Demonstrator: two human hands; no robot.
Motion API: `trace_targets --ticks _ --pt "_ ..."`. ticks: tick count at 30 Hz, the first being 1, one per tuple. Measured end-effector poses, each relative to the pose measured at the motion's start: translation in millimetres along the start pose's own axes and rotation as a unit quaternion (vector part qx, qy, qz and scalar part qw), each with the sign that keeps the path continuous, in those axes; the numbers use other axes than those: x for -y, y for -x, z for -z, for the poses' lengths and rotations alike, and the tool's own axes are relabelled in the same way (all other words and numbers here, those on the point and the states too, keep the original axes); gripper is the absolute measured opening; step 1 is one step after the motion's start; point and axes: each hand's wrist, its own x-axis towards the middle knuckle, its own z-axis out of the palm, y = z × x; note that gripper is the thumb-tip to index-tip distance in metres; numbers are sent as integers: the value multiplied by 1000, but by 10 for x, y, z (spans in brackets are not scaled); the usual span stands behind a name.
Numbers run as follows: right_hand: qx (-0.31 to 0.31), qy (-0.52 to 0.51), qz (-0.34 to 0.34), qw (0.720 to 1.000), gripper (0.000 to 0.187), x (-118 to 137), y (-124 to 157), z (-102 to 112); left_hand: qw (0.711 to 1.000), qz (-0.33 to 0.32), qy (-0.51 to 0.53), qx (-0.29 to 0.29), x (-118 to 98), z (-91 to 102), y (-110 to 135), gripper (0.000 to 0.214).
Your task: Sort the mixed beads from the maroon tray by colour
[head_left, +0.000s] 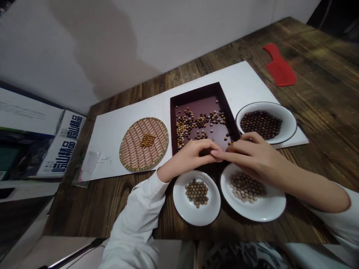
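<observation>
My left hand (198, 154) is over the near edge of a dark red tray (202, 101), its thumb and fingers pinched together. Reaching in from the right, my right hand (254, 157) has its fingers curled, and its fingertips meet those of the left. Whatever lies between them is too small or hidden to name. Mixed beads (183, 127) in yellow, dark brown and pale tones lie scattered in the tray. Below the hands, brownish beads (197, 192) sit on a small white plate (181, 209). Pale beads (246, 188) fill part of a larger white plate (273, 209), partly under my right hand.
A white enamel bowl (290, 125) of dark brown beads (261, 124) stands right of the tray. Yellow beads (147, 140) rest on a round woven mat (131, 149) at left. A red scoop-like tool (281, 69) lies on the wooden table (322, 123); white board (109, 127) underlies the tray.
</observation>
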Motion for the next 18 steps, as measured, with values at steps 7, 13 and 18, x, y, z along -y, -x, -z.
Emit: trace_targets --ticks 7,13,18 --pt "-19 -1 19 1000 35 -13 -34 5 1000 -1 -24 7 15 4 -3 18" --pt "-19 -17 5 1000 32 -14 -41 3 1000 5 -29 10 40 -1 -1 18" --pt "-28 -7 14 999 30 -11 -45 33 1000 8 -16 11 49 1 -3 15"
